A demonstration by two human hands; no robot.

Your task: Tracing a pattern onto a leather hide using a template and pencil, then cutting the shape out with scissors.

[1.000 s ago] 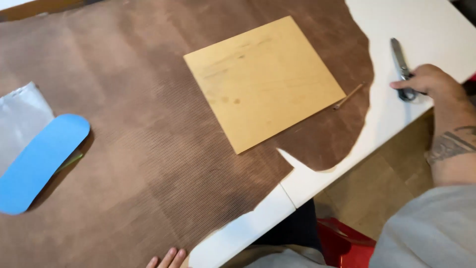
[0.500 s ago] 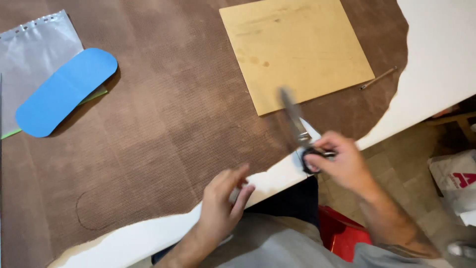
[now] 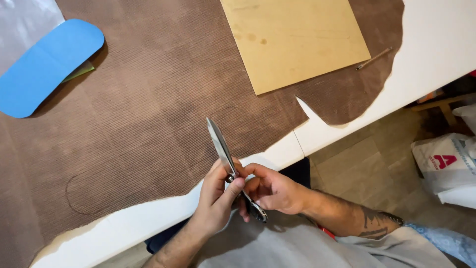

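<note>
Two hands share the scissors (image 3: pixel 232 171) at lower centre, over the desk (image 3: pixel 436 30) edge: left hand (image 3: pixel 218 198) pinches the pivot, right hand (image 3: pixel 275 191) clasps the handles. Rigid, sharp steel; blades closed, best held by the handles.

Both hands, left hand (image 3: pixel 216 196) and right hand (image 3: pixel 274 190), grip scissors (image 3: pixel 224 151) (blades closed) over brown leather sheet (image 3: pixel 144 114).

One head-worn camera looks steeply down from above the person's chest, close over the near edge of the white surface (image 3: pixel 436 30). It faces forward across the brown sheet (image 3: pixel 148 114), with the tan board (image 3: pixel 292 39) at the top of the frame. Right of that board, the view drops past the surface's edge to the tiled floor (image 3: pixel 367 168).
</note>
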